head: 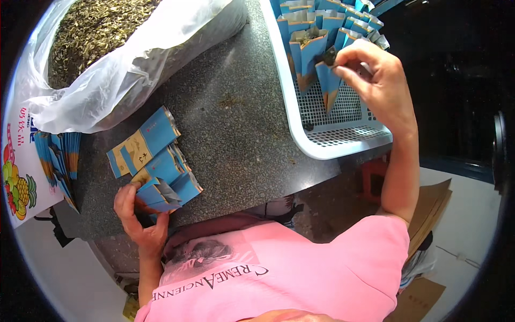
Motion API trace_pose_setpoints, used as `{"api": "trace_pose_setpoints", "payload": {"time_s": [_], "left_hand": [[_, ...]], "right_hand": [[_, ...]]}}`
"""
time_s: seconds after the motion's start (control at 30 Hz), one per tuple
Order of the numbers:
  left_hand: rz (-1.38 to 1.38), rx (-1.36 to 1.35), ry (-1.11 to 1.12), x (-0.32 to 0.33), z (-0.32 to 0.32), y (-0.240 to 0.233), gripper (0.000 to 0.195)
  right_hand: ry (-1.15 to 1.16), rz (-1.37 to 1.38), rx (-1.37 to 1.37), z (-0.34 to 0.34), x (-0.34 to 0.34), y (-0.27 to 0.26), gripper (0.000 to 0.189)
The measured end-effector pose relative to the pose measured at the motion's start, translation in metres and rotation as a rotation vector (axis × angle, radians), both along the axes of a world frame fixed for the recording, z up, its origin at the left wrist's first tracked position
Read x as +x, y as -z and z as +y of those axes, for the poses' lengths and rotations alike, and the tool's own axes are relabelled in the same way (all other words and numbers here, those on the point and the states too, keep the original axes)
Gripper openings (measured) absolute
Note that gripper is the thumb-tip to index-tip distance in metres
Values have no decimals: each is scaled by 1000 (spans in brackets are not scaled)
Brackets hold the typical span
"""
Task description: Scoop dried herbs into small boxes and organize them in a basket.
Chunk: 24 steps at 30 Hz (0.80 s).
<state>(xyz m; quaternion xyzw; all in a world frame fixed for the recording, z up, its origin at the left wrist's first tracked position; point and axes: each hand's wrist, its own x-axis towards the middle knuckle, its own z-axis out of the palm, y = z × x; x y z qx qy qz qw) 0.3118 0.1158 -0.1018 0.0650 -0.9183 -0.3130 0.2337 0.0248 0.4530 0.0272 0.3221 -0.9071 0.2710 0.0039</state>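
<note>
My right hand (pixel 376 78) pinches the top edge of a blue and tan paper packet (pixel 329 84) inside a white plastic basket (pixel 295 129). Dark leaves show at that packet's mouth. Beside it stands another packet (pixel 308 50) with dried leaves at its top, in front of several upright packets in rows. My left hand (pixel 139 219) has its thumb and fingers around a blue packet (pixel 157 195) whose mouth gapes. This packet lies against a small spread of flat blue packets (pixel 155 135) on the speckled dark tabletop (pixel 237 157).
A clear plastic bag (pixel 132 76) full of dried tea-like leaves (pixel 96 32) takes up the table's far left. Below it, a bundle of folded packets (pixel 60 157) rests near a printed white carton (pixel 24 173). Flat cardboard (pixel 430 213) leans at the right, below the table.
</note>
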Motion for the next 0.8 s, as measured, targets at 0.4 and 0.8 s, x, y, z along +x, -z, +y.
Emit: {"api": "trace_pose_setpoints", "payload": {"time_s": [0.4, 0.8], "left_hand": [[1, -48, -23, 2, 1, -1, 75], [68, 13, 9, 2, 0, -2, 72]], "right_hand": [[155, 75, -331, 11, -17, 25, 12], [243, 143, -479, 19, 13, -1, 20]]}}
